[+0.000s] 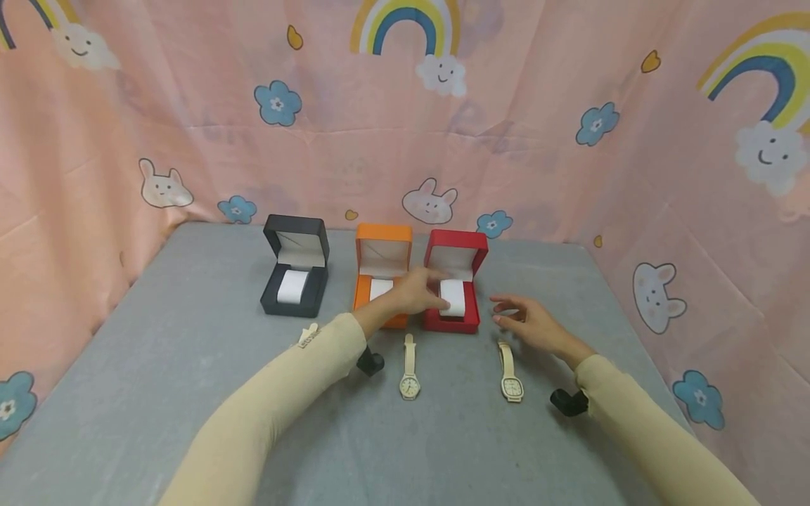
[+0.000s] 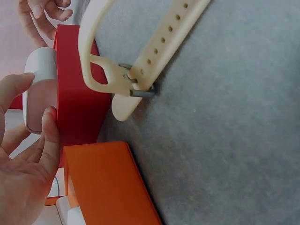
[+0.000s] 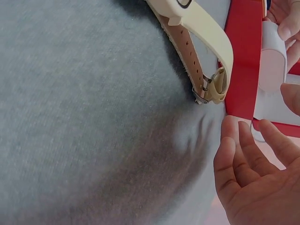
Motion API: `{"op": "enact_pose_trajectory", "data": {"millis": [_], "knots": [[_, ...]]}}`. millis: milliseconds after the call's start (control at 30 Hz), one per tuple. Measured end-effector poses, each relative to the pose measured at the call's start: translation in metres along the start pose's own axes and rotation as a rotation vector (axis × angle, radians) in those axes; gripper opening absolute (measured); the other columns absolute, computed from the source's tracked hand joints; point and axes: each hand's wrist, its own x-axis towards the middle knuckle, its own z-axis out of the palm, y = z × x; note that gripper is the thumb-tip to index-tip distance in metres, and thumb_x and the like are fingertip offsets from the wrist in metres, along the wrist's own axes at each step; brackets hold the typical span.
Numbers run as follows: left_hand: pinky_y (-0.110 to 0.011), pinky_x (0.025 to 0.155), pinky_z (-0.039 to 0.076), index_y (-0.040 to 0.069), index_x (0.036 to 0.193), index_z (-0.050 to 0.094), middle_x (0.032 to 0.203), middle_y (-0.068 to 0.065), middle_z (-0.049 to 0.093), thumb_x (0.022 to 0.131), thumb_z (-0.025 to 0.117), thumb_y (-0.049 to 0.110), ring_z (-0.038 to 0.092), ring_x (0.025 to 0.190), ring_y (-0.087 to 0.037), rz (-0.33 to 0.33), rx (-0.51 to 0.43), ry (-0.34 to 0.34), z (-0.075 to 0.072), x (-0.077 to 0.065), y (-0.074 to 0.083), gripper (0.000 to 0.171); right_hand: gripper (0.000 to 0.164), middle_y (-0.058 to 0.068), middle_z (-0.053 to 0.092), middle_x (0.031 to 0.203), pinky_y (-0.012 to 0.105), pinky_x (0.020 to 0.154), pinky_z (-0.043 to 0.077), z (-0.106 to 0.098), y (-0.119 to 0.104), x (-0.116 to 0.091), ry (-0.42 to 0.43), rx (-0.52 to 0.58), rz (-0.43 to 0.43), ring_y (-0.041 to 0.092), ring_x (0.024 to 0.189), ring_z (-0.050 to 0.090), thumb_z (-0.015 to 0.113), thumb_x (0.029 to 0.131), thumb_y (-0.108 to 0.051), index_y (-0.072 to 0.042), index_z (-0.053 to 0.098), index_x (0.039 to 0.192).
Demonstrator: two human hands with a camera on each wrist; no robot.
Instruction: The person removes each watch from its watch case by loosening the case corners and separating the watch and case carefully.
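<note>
At the red watch box (image 1: 451,325), whose lid stands raised, my left hand (image 1: 414,292) pinches the white watch cushion (image 2: 41,93) between thumb and fingers. The cushion sticks up past the box's rim in the left wrist view. Just right of that box my right hand (image 1: 531,323) hovers with loosely bent, spread fingers and holds nothing. Below it lies a cream watch with a squarish face (image 1: 511,388), its strap buckled into a loop. A round-faced cream watch (image 1: 410,386) lies in front of the orange box (image 1: 384,233).
The orange box is raised-lidded with a white cushion (image 1: 381,288), partly behind my left wrist. Farther left stands a black watch box (image 1: 294,308), lid up, cushion inside. Another cream watch (image 1: 309,330) is mostly hidden by my left sleeve. A pink patterned curtain (image 1: 354,154) borders the grey table.
</note>
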Motion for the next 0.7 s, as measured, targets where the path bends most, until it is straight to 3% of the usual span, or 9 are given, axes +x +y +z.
{"op": "enact_pose_trajectory", "data": {"millis": [267, 533, 700], "knots": [[-0.022, 0.072, 0.049, 0.009, 0.141, 0.061, 0.106, -0.009, 0.065, 0.085, 0.082, 0.018, 0.057, 0.089, -0.018, 0.041, 0.037, 0.002, 0.0053, 0.0012, -0.0008, 0.060, 0.051, 0.027, 0.061, 0.135, 0.036, 0.086, 0.056, -0.0003, 0.0020, -0.0020, -0.005, 0.007, -0.003, 0.034, 0.108, 0.066, 0.062, 0.101, -0.015, 0.001, 0.048, 0.147], [-0.019, 0.059, 0.045, 0.010, 0.145, 0.056, 0.086, -0.005, 0.060, 0.085, 0.082, 0.016, 0.054, 0.071, -0.013, 0.040, 0.011, -0.009, 0.0074, 0.0014, -0.0046, 0.065, 0.051, 0.027, 0.061, 0.135, 0.042, 0.088, 0.058, 0.0003, 0.0018, -0.0007, -0.014, 0.010, -0.003, 0.035, 0.110, 0.066, 0.061, 0.101, -0.016, 0.001, 0.047, 0.147], [-0.019, 0.061, 0.044, 0.007, 0.145, 0.055, 0.093, -0.008, 0.062, 0.085, 0.082, 0.015, 0.054, 0.074, -0.014, 0.035, 0.038, -0.006, 0.0088, 0.0022, -0.0063, 0.066, 0.051, 0.027, 0.060, 0.135, 0.043, 0.088, 0.058, 0.0015, 0.0006, 0.0014, -0.018, 0.011, 0.011, 0.034, 0.109, 0.066, 0.061, 0.101, -0.016, 0.001, 0.047, 0.147]]}}
